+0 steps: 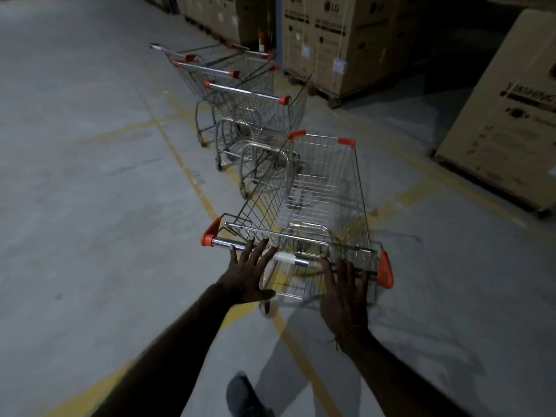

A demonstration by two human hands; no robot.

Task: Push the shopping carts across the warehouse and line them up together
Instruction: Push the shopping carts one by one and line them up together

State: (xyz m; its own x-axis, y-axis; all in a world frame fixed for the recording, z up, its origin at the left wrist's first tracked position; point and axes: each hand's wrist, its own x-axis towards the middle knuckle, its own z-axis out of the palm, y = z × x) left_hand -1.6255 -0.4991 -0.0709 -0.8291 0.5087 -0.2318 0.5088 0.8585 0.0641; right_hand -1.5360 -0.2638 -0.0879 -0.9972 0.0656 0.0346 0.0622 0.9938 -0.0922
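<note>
The near cart (313, 206) is standing on the grey floor (75, 206), its front end reaching the rear of the nested carts (237, 94) ahead; its lower frame and wheels are blurring and hard to make out. Both hands are lying flat with fingers spread on its handle bar (288, 257), the left hand (246, 275) near the orange end, the right hand (344, 293) nearer the other, neither grip curling round it. Cardboard boxes (334, 40) are standing behind, cut off by the frame.

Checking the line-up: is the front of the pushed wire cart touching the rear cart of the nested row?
Cannot tell. In the head view the pushed wire cart overlaps the rear cart of the nested row, hiding any contact or gap.
</note>
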